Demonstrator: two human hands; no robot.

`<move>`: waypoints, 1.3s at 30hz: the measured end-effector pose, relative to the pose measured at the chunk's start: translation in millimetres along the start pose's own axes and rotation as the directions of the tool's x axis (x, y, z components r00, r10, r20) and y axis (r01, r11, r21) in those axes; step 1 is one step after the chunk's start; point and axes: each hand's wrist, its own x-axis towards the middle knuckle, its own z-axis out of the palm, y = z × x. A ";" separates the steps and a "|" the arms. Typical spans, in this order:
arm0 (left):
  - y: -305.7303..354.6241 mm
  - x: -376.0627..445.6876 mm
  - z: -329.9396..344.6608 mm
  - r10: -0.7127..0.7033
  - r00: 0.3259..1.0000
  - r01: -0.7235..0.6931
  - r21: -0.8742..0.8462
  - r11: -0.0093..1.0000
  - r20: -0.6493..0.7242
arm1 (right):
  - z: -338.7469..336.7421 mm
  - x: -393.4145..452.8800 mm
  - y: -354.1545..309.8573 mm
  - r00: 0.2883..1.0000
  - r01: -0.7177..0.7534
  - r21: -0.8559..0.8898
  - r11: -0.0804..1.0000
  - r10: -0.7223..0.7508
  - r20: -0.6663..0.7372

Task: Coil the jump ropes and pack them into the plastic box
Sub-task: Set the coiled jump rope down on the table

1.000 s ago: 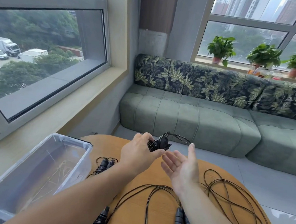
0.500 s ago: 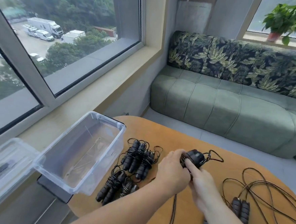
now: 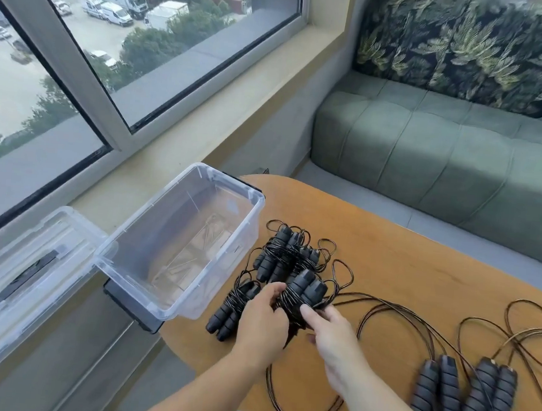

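Note:
Both hands hold one coiled jump rope [image 3: 305,292], its cord wound round two black handles, low over the wooden table [image 3: 418,280]. My left hand [image 3: 263,320] grips its left side and my right hand [image 3: 331,333] pinches its right end. More coiled ropes [image 3: 287,256] lie just beyond it, and another coiled rope [image 3: 230,308] lies left of my left hand. The clear plastic box [image 3: 180,240] stands open at the table's left edge, with no ropes in it. Uncoiled ropes with black handles [image 3: 464,397] lie at the right.
The box's clear lid [image 3: 27,271] hangs open to the left, over the gap by the window sill. Loose cord [image 3: 393,313] loops across the table to the right. A green sofa [image 3: 443,153] stands beyond the table.
The hands have brought the coiled rope down and left, from mid-air to beside the other coiled ropes near the box. The camera has tilted down and left.

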 end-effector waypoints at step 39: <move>-110.3 40.6 -19.2 0.038 0.981 0.019 0.288 0.957 -0.191 | 97.7 70.1 34.7 0.987 -0.129 -0.301 0.945 0.151 0.048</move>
